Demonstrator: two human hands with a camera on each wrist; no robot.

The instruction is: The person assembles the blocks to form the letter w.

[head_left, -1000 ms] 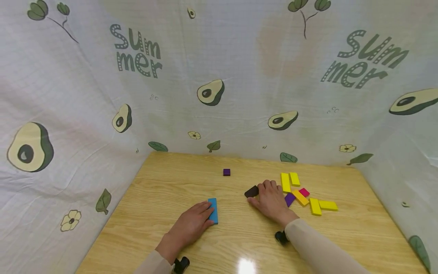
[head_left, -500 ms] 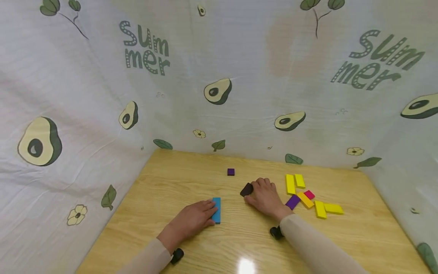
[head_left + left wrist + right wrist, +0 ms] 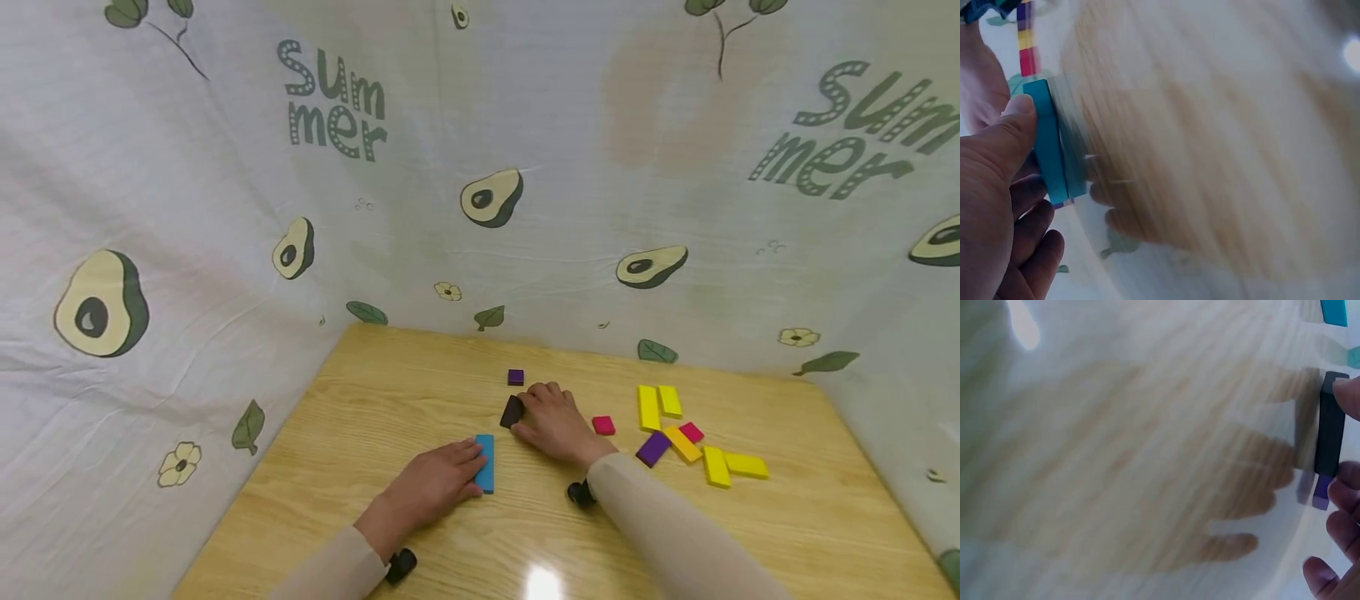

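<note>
My left hand [image 3: 429, 490] pinches a flat blue block [image 3: 486, 463] that lies lengthwise on the table. In the left wrist view the thumb is at one end of that blue block [image 3: 1047, 140] and a finger is near the other. My right hand [image 3: 557, 427] grips a black block [image 3: 512, 412] by its right side, slightly farther back and to the right of the blue one. The right wrist view has the black block [image 3: 1331, 428] between thumb and fingers. Just behind it, apart in the head view, sits a small dark purple block [image 3: 516, 377].
By the right wrist lies a pink block [image 3: 603, 425]. Farther right are several yellow blocks [image 3: 648, 408], a purple block [image 3: 653, 448], an orange block [image 3: 682, 444] and another pink block [image 3: 692, 432]. A printed cloth [image 3: 420, 250] walls the wooden table [image 3: 405, 383].
My right hand has slid left with the black block, closer to the blue and small purple blocks. A pink block now shows behind that hand's wrist. The head view has turned slightly.
</note>
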